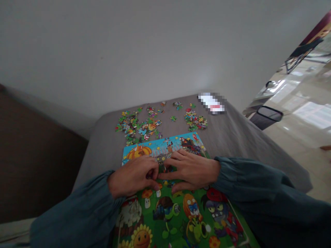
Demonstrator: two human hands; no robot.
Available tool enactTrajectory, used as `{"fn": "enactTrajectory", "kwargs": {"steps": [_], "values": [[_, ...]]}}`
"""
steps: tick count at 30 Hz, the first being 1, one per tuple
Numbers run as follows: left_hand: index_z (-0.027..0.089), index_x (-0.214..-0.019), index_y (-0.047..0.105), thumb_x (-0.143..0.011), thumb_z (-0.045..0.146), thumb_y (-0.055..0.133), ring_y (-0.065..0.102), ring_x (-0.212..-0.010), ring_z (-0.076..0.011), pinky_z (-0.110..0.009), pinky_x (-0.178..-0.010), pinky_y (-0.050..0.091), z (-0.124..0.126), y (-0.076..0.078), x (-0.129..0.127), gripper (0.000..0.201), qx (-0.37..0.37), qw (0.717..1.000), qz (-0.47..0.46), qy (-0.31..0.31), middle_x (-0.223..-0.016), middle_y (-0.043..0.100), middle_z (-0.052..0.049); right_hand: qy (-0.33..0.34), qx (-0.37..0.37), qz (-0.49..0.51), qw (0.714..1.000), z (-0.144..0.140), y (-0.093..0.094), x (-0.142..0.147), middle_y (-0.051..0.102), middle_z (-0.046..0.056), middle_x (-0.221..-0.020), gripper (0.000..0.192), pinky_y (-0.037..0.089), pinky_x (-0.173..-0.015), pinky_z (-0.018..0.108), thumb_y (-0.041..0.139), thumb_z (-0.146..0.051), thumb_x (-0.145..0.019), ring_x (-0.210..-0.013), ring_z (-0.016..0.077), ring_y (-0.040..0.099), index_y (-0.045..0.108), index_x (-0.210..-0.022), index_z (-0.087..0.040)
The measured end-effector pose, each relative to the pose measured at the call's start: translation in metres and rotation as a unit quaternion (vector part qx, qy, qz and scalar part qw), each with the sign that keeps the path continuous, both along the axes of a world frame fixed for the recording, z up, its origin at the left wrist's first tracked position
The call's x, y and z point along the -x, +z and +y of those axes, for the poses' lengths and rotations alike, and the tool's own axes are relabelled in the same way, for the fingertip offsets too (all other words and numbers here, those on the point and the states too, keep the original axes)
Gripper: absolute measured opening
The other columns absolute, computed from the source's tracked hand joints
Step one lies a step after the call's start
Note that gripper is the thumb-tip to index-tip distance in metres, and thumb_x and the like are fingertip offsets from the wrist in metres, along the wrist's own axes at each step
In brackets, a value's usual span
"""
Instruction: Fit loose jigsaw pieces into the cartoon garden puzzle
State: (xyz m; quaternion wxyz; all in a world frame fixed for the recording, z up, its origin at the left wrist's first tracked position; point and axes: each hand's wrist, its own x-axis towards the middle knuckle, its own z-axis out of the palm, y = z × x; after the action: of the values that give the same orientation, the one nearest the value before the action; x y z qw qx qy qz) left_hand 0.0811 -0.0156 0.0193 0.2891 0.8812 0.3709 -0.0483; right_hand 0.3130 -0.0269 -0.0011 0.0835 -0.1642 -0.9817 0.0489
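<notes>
A jigsaw puzzle [169, 230] with cartoon plants and zombies lies on the grey-covered table in front of me. My left hand [136, 174] rests on its middle, fingers curled inward and thumb pointing right; whatever may be under those fingers is hidden. From the other side, my right hand [187, 168] lies across the puzzle with its fingers spread, its fingertips close to my left hand's. Both hands cover part of the picture. Past the puzzle's blue upper edge, loose jigsaw pieces [131, 125] form a pile at the left, and a smaller pile [195, 120] sits at the right.
Grey cloth [240, 137] covers the table, which stands against a pale wall [155, 51]. A phone-like object, blurred out [212, 103], lies at the back right corner. Beyond the right edge, a dark-rimmed bin [267, 117] stands on the shiny tiled floor [302, 141].
</notes>
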Motion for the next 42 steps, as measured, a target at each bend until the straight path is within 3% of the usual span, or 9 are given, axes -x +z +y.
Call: {"fn": "enactTrajectory", "kwargs": {"steps": [6, 11, 16, 22, 26, 34, 42], "values": [[0.019, -0.070, 0.053, -0.073, 0.037, 0.074, 0.050, -0.073, -0.0156, -0.026, -0.059, 0.030, -0.003, 0.003, -0.001, 0.028, 0.014, 0.999, 0.021, 0.029, -0.075, 0.055, 0.003, 0.045, 0.047, 0.026, 0.998, -0.002, 0.007, 0.001, 0.056, 0.007, -0.114, 0.043, 0.033, -0.089, 0.038, 0.044, -0.051, -0.092, -0.104, 0.0229, 0.043, 0.056, -0.126, -0.027], [0.019, -0.069, 0.050, -0.077, 0.031, 0.069, 0.050, -0.074, -0.0151, -0.025, -0.058, 0.030, -0.003, 0.002, -0.001, 0.023, 0.028, 0.999, 0.030, 0.021, -0.075, 0.053, 0.003, 0.075, 0.074, 0.034, 0.994, -0.006, 0.005, 0.002, 0.054, 0.007, -0.128, 0.051, 0.032, -0.095, 0.039, 0.044, -0.050, -0.092, -0.116, 0.0242, 0.041, 0.049, -0.133, -0.022], [0.019, -0.069, 0.052, -0.076, 0.030, 0.069, 0.050, -0.074, -0.0146, -0.025, -0.060, 0.031, 0.000, -0.003, -0.003, 0.022, 0.030, 0.999, 0.020, 0.014, -0.075, 0.053, 0.004, 0.088, 0.082, 0.041, 0.992, -0.006, 0.004, 0.003, 0.056, 0.009, -0.128, 0.054, 0.032, -0.097, 0.039, 0.048, -0.051, -0.090, -0.120, 0.0238, 0.041, 0.049, -0.133, -0.017], [0.019, -0.068, 0.057, -0.070, 0.038, 0.076, 0.051, -0.077, -0.0148, -0.024, -0.063, 0.033, 0.007, 0.006, 0.002, 0.027, 0.037, 0.999, -0.006, -0.017, -0.076, 0.056, 0.003, 0.077, 0.051, 0.020, 0.996, -0.010, 0.005, 0.004, 0.054, 0.007, -0.131, 0.050, 0.034, -0.095, 0.040, 0.043, -0.052, -0.092, -0.118, 0.0247, 0.042, 0.052, -0.130, -0.021], [0.021, -0.080, 0.063, -0.075, 0.044, 0.071, 0.053, -0.082, -0.0158, -0.027, -0.072, 0.036, 0.011, 0.013, 0.008, 0.025, 0.015, 0.999, -0.025, -0.015, -0.084, 0.060, 0.002, 0.071, 0.030, 0.016, 0.997, -0.013, 0.005, 0.005, 0.056, 0.007, -0.127, 0.047, 0.035, -0.094, 0.040, 0.043, -0.052, -0.092, -0.116, 0.0245, 0.044, 0.055, -0.126, -0.021], [0.022, -0.076, 0.065, -0.072, 0.048, 0.073, 0.051, -0.087, -0.0185, -0.030, -0.075, 0.035, 0.014, -0.004, 0.007, 0.027, -0.056, 0.998, -0.011, -0.016, -0.083, 0.059, 0.001, 0.059, -0.012, 0.018, 0.998, -0.017, 0.005, 0.005, 0.058, 0.009, -0.124, 0.048, 0.037, -0.092, 0.039, 0.043, -0.054, -0.092, -0.114, 0.0238, 0.046, 0.056, -0.121, -0.018], [0.023, -0.077, 0.065, -0.068, 0.044, 0.078, 0.051, -0.089, -0.0190, -0.031, -0.078, 0.035, 0.018, -0.006, 0.011, 0.026, -0.075, 0.996, -0.025, -0.031, -0.085, 0.058, 0.001, 0.064, -0.051, 0.020, 0.996, -0.020, 0.002, 0.011, 0.060, 0.010, -0.116, 0.043, 0.039, -0.088, 0.037, 0.046, -0.049, -0.092, -0.108, 0.0220, 0.050, 0.056, -0.116, -0.014]]}}
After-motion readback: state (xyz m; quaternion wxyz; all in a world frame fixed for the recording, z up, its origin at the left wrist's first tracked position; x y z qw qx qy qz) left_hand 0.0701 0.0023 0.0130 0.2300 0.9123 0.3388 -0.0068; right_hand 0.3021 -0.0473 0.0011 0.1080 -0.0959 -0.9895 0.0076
